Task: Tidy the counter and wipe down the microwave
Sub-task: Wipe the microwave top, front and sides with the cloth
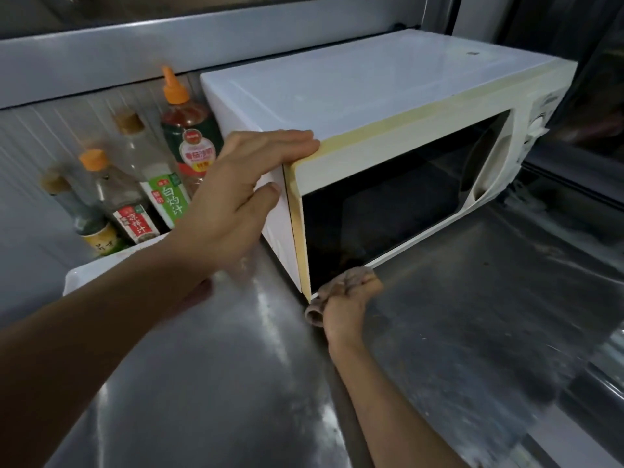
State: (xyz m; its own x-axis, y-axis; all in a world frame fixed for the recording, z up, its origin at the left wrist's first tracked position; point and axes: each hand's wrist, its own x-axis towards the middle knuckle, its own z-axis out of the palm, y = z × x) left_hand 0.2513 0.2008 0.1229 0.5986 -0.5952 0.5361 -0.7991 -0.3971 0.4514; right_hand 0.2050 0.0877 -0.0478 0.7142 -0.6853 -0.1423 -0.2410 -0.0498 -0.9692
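Observation:
A white microwave (371,86) with a yellowed front frame and a dark glass door stands on the steel counter (216,383). My left hand (236,194) rests on its top left front corner, fingers straight along the top edge and thumb against the left side. My right hand (347,305) grips a bunched brownish cloth (351,278) and holds it against the door's bottom left corner, down at counter level.
Several sauce bottles (162,184), some with orange caps, stand in a white tray (98,268) left of the microwave against the ribbed back wall. A raised steel ledge runs behind. The counter's right edge drops off near dark glass panels (574,177).

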